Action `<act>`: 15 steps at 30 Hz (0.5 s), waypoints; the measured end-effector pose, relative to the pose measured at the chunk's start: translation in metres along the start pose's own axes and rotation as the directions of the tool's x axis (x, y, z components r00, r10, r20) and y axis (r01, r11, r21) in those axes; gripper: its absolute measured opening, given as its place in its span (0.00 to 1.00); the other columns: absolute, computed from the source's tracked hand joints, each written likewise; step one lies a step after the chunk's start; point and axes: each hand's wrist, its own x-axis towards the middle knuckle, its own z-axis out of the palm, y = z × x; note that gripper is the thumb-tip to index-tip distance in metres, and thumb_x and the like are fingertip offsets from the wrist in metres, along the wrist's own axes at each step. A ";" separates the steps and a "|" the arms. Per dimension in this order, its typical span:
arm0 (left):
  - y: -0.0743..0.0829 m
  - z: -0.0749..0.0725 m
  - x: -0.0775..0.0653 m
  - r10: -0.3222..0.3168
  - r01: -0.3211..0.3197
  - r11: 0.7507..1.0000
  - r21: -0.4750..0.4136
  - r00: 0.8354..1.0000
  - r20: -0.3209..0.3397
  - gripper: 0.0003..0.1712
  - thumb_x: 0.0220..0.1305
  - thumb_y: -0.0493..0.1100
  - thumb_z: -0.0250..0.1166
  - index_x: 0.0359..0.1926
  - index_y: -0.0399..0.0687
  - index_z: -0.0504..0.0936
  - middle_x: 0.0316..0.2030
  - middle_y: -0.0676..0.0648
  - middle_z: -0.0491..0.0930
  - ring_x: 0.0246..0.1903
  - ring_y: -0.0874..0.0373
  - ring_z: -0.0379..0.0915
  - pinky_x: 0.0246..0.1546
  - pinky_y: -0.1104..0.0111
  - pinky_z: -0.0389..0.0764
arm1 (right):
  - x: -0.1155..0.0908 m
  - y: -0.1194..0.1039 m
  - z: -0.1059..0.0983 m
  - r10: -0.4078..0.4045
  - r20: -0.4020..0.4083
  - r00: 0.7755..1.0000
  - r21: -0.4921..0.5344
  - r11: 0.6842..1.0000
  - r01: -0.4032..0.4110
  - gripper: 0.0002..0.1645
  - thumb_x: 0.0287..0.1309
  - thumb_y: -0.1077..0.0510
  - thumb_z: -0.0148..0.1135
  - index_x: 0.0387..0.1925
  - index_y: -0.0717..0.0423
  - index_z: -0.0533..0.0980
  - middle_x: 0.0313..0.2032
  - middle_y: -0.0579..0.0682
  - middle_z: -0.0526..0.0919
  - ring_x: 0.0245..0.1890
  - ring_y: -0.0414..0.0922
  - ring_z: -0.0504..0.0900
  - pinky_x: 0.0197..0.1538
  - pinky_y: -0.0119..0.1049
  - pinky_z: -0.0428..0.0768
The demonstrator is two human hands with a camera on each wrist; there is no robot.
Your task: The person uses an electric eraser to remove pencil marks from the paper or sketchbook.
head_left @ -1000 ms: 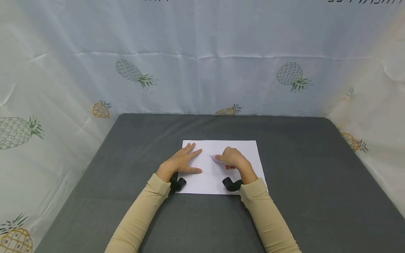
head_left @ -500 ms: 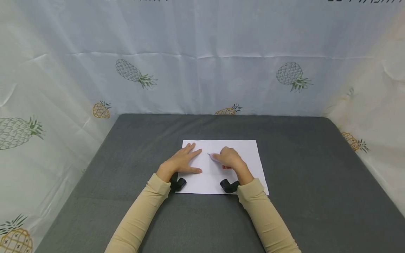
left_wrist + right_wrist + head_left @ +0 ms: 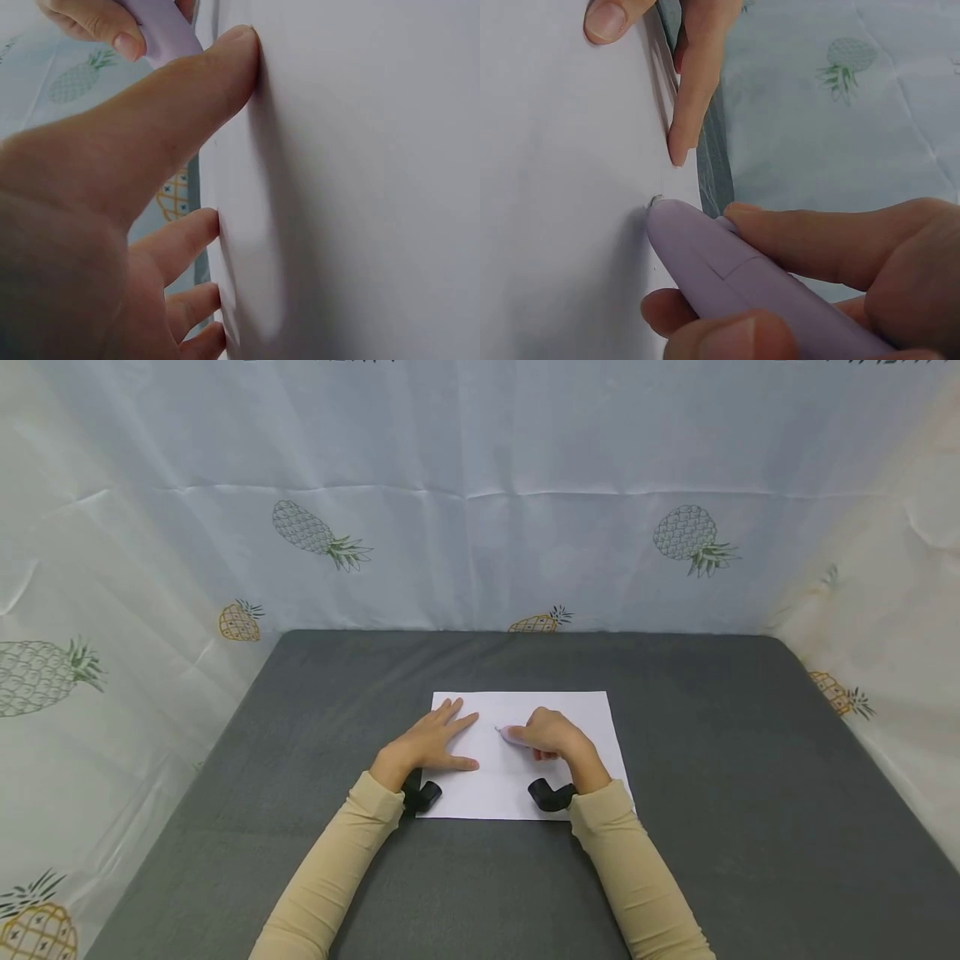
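A white sheet of paper (image 3: 487, 793) lies on the dark grey tabletop. My left hand (image 3: 431, 743) rests on its left part with fingers spread, thumb and fingertips on the paper. My right hand (image 3: 553, 735) grips a lilac pen-shaped tool (image 3: 712, 255) with a tapered nose, its exact kind unclear. In the right wrist view the thumb (image 3: 802, 236) presses a small raised button on the tool's side, and curled fingers support it from below. The tool's small tip (image 3: 656, 201) is right at the paper, between the hands in the head view. The left wrist view shows the lilac body (image 3: 161, 30) beyond my left thumb.
Grey cloth (image 3: 360, 677) covers the table around the sheet. A white curtain with pineapple prints (image 3: 480, 560) hangs behind the table and along both sides. Black wrist-worn devices (image 3: 551, 796) sit at the cuffs of the beige sleeves, over the sheet's near edge.
My right hand and the lilac tool shift slightly left and away, then slide back a little right and nearer. The left hand and the paper stay in place.
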 end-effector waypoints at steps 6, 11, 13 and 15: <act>0.000 0.000 0.000 0.001 -0.001 1.000 0.002 1.000 0.001 0.49 0.60 0.64 0.62 0.75 0.54 0.52 0.78 0.41 0.39 0.78 0.41 0.31 0.76 0.46 0.46 | 0.000 0.000 0.001 -0.027 -0.018 0.999 0.044 0.999 0.028 0.28 0.65 0.44 0.55 0.22 0.64 0.79 0.08 0.46 0.69 0.08 0.38 0.62 0.16 0.29 0.62; 0.000 0.000 0.000 0.008 -0.008 1.000 0.005 1.000 -0.004 0.49 0.60 0.64 0.62 0.75 0.53 0.52 0.78 0.40 0.39 0.78 0.41 0.32 0.76 0.47 0.46 | 0.003 -0.002 0.008 -0.042 -0.055 0.998 0.047 0.998 0.045 0.29 0.66 0.44 0.54 0.20 0.63 0.79 0.07 0.45 0.69 0.08 0.38 0.62 0.17 0.28 0.62; 0.000 0.000 0.000 0.011 -0.011 1.000 0.007 1.000 -0.007 0.49 0.60 0.63 0.62 0.75 0.53 0.52 0.78 0.40 0.39 0.78 0.41 0.32 0.76 0.47 0.46 | 0.005 -0.003 0.010 -0.036 -0.065 0.997 0.033 0.999 0.038 0.29 0.66 0.43 0.54 0.20 0.62 0.80 0.07 0.45 0.70 0.08 0.38 0.63 0.17 0.29 0.62; 0.000 0.001 0.000 0.013 -0.013 1.000 0.011 1.000 -0.009 0.49 0.60 0.63 0.62 0.75 0.53 0.53 0.78 0.39 0.40 0.78 0.41 0.32 0.76 0.47 0.46 | 0.005 -0.003 0.011 -0.027 -0.067 0.997 0.028 0.999 0.029 0.29 0.66 0.43 0.54 0.21 0.62 0.80 0.07 0.45 0.70 0.08 0.39 0.63 0.17 0.29 0.62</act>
